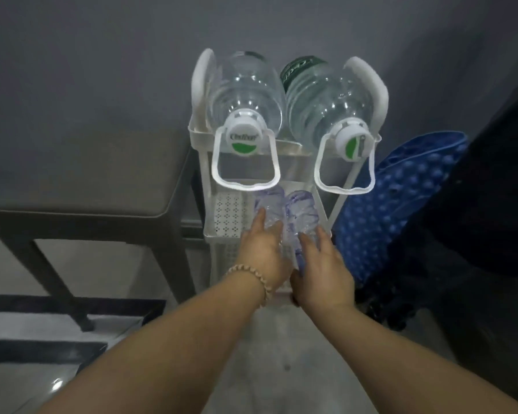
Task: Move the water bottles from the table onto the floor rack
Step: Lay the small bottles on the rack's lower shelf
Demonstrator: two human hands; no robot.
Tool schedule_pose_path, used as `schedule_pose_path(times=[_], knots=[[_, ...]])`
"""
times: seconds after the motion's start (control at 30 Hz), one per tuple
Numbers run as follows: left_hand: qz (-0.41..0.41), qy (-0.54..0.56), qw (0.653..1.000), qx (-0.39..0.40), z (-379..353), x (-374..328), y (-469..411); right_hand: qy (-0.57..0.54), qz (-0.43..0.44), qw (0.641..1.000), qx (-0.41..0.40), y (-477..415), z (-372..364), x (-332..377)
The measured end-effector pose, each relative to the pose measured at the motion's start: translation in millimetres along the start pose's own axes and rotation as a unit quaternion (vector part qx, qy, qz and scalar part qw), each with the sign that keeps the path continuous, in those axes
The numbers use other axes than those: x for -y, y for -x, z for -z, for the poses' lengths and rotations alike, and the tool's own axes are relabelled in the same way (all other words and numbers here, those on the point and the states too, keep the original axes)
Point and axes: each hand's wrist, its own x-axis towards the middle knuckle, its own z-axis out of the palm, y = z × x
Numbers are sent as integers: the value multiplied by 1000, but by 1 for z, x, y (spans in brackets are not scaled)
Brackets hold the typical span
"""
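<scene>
Both hands are down on the middle shelf, each one on its own bottle. The left hand (263, 252) is wrapped over the near end of the left small bottle (271, 210), fingers lying along its top. The right hand (323, 273) grips the right small bottle (301, 213) the same way from the other side. It's pretty blurry there, so I can't see the thumbs, but they both look like real holds to me.

The two clear bottles lie on their sides, touching each other, pointing away from the person and sticking out past the fingertips into the white rack (229, 213). There's a beaded bracelet (248, 277) on the left wrist.

Up on the top tier, two big jugs (245, 91) lie side by side, white caps and carry handles facing out.

Dark table (87, 180) just left of the rack, a bumpy blue mat (401, 204) leaning on the right, and a striped rug (27, 333) on the floor at the lower left.
</scene>
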Motion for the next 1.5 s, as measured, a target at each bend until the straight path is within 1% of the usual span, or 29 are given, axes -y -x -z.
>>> schedule_pose_path(times=[0.07, 0.2, 0.27, 0.37, 0.5, 0.57, 0.63, 0.77, 0.83, 0.9, 0.97, 1.07, 1.13, 1.2, 1.27, 1.37, 1.5], knots=[[5, 4, 1000, 5, -10, 8, -21, 8, -4, 1000, -10, -18, -13, -5], [-12, -19, 999, -22, -27, 20, -43, 5, 4, 1000, -21, -39, -27, -8], [-22, -4, 999, -33, -31, 20, -52, 19, 3, 1000, -12, -46, -28, -6], [-15, 8, 1000, -16, -37, 18, -60, 39, 1, 999, 1, -54, -28, -6], [-11, 51, 998, -18, -39, 15, -71, 21, 5, 999, -31, -65, -28, -11], [-17, 71, 997, 4, -34, 13, -77, 19, 7, 999, -44, -71, -24, -13], [-22, 76, 996, 43, -26, 12, -82, 32, 8, 999, -42, -75, -18, -12], [-33, 51, 992, 114, -18, 18, -85, 83, 31, 996, -28, -79, -12, -10], [-31, 48, 990, 126, -18, 24, -83, 81, 56, 995, -6, -80, -16, -14], [-54, 33, 989, 133, -20, 29, -80, 54, 90, 994, 35, -79, -20, -23], [-79, 26, 989, 123, -24, 30, -78, 0, 121, 992, 46, -75, -23, -31], [-106, 43, 992, 61, -30, 26, -78, -85, 158, 984, -13, -65, -29, -39], [-122, 42, 992, 8, -34, 25, -81, -110, 169, 978, -50, -59, -34, -45], [-137, 37, 989, -30, -39, 28, -80, -112, 175, 976, -68, -55, -41, -49], [-176, 28, 983, -39, -45, 33, -73, -107, 171, 977, -75, -53, -47, -52], [-229, -20, 973, -23, -57, 42, -61, -111, 167, 977, -77, -54, -54, -55], [-240, -52, 969, -40, -60, 44, -65, -106, 174, 976, -72, -64, -59, -62]])
